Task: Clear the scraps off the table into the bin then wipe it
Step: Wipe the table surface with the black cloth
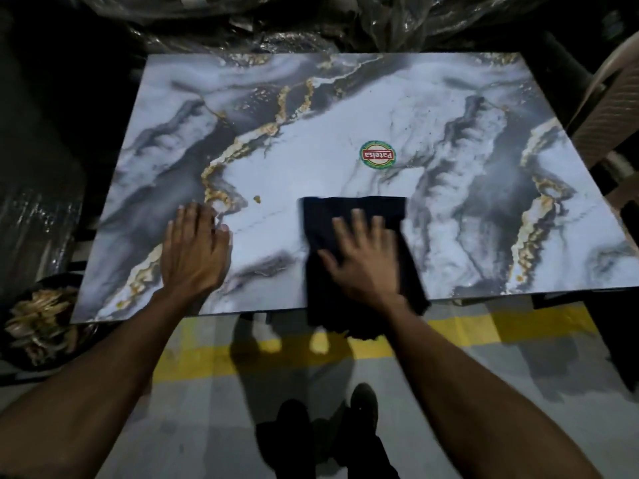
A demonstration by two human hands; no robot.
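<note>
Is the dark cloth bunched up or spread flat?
Spread flat: the dark cloth lies under the right hand, its near end hanging over the table edge.

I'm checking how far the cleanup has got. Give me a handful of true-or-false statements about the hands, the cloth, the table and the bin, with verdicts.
1. The right hand presses flat on a dark cloth. True.
2. The cloth lies wholly on the table. False: its near end hangs over the table's near edge.
3. The left hand holds a scrap. False: it rests flat on the table, holding nothing.
4. A round sticker sits on the table beyond the cloth. True.
5. The bin, at the table's left near corner, has scraps in it. True.
6. The cloth is white. False: it is dark.
</note>
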